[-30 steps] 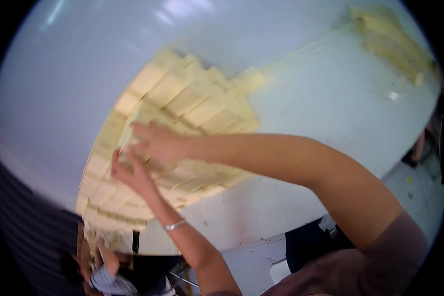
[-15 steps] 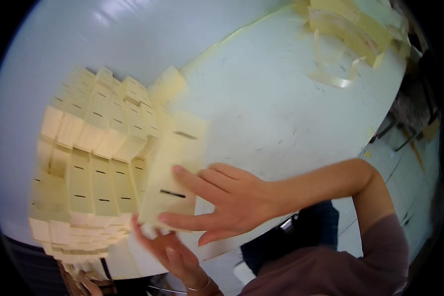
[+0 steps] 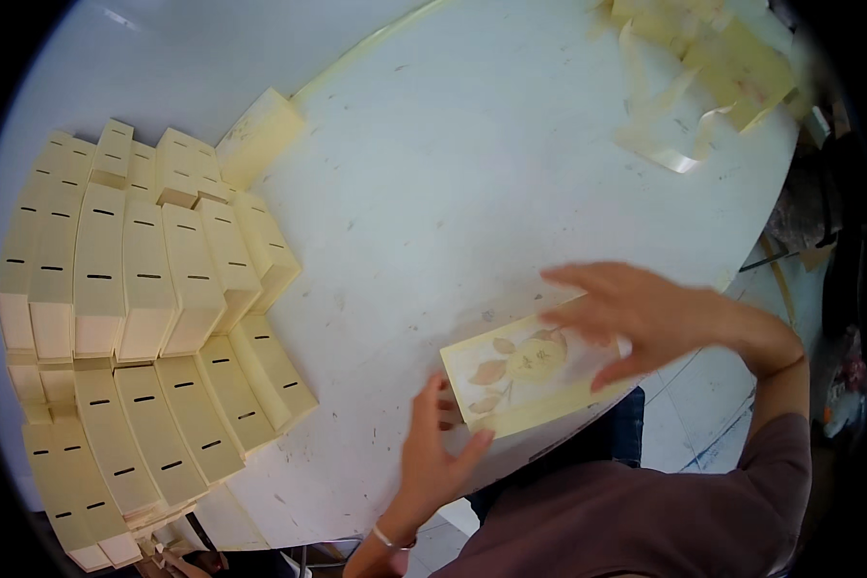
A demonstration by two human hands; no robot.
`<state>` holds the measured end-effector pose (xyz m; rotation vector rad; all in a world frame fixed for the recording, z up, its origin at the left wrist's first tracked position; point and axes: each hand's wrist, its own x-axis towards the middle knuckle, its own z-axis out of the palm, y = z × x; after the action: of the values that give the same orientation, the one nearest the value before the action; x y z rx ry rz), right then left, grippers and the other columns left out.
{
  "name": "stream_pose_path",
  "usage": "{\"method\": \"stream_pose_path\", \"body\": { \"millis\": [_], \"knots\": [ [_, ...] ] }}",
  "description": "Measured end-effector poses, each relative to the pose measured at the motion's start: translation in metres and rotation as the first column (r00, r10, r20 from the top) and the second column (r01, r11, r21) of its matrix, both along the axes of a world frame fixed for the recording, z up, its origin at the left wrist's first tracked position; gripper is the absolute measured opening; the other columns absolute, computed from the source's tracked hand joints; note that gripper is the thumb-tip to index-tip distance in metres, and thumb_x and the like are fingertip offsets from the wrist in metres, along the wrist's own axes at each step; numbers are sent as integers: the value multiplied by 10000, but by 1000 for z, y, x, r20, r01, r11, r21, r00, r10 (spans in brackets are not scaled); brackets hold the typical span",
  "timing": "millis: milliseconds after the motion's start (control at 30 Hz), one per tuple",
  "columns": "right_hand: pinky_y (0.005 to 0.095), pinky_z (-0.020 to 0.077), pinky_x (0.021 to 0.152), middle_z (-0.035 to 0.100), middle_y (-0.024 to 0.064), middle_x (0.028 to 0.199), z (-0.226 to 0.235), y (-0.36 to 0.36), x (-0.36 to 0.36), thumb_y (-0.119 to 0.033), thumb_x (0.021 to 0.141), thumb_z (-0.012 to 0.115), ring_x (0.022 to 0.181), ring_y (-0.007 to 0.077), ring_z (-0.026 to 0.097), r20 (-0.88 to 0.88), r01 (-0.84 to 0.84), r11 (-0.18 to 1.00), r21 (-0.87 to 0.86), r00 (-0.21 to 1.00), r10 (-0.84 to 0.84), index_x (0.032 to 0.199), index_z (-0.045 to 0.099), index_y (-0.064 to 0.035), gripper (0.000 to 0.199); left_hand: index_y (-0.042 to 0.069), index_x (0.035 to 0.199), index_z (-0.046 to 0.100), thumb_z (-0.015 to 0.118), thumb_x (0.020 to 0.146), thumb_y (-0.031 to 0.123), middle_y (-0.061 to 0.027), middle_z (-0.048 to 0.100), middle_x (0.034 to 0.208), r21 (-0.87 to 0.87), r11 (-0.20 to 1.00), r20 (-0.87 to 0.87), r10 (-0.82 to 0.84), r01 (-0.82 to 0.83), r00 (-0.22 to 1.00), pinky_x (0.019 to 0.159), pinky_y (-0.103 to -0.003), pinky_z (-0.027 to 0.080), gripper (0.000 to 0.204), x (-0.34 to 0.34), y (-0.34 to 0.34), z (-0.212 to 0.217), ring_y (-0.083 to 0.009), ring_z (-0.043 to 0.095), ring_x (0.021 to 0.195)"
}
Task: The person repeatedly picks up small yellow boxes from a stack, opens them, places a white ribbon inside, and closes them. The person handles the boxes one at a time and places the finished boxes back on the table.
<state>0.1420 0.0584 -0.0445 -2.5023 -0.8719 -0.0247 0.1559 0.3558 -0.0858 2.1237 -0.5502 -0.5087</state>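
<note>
Shirt (image 3: 636,520): dark purplish brown, plain, looks matte, soft folds. Right sleeve (image 3: 778,458): short, same colour, hem above elbow (image 3: 790,361). Bangle (image 3: 383,538) on left wrist (image 3: 396,521): thin band, silver-coloured, slight shine. Left grip (image 3: 433,458) bare, right grip (image 3: 645,313) bare too, fingers blurred. Lower garment (image 3: 628,426): dark blue, mostly hidden, only patch showing past shirt; can't tell cut.

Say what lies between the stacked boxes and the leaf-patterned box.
Head view: speckled pale tabletop, then the left hand at the left end of the leaf-patterned box.
</note>
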Motion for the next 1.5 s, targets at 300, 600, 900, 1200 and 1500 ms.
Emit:
{"method": "stream_pose_path", "body": {
  "millis": [300, 600, 900, 1200, 1500],
  "knots": [
    [399, 437, 828, 470, 363, 1090, -5, 56, -44, -285, 701, 621, 941, 371, 556, 217, 188, 712, -677, 975, -51, 1275, 352, 26, 706, 22, 1237, 417, 551, 844, 198, -91, 541, 1011, 15, 992, 104, -127, 126, 986, 600, -255, 447, 451, 12, -1, -21, -142, 535, 725],
    [312, 430, 851, 537, 137, 1122, 10, 55, -20, -206, 864, 480, 1001, 190, 531, -784, 513, 788, 340, 617, -64, 1264, 359, 27, 478, 30, 1065, 556, 523, 842, 241, -133, 581, 981, -34, 999, 382, 13, 0, 924, 725, -327, 435, 309, 86, 2, -22, -252, 547, 835],
    [359, 417, 942, 482, 129, 1207, -68, 106, -83, -158, 872, 527, 1097, 217, 503, -697, 781, -129, 612, 609, 378, 1261, 354, 2, 454, 65, 999, 522, 571, 817, 333, -90, 503, 997, -345, 938, -48, 10, -26, 999, 907, -357, 372, 328, 100, -45, -10, -225, 483, 961],
    [453, 367, 976, 453, 142, 1244, -108, 184, -119, -153, 897, 487, 1167, 280, 441, -466, 675, -421, 605, 730, 500, 1247, 382, -6, 394, 77, 976, 518, 465, 883, 299, -56, 515, 1039, -913, 327, -405, -803, -244, 437, 1041, -409, 280, 246, 128, -74, -39, -214, 443, 1106],
    [333, 445, 820, 563, 179, 1049, -70, 136, -140, -307, 899, 494, 950, 259, 557, -529, 14, 652, 758, 598, 602, 1124, 474, 34, 409, 23, 1178, 427, 331, 908, 486, -153, 484, 1172, -731, 578, -580, -245, -364, 777, 932, -409, 387, 544, 142, -21, -20, -272, 462, 1099]
  ]
}}
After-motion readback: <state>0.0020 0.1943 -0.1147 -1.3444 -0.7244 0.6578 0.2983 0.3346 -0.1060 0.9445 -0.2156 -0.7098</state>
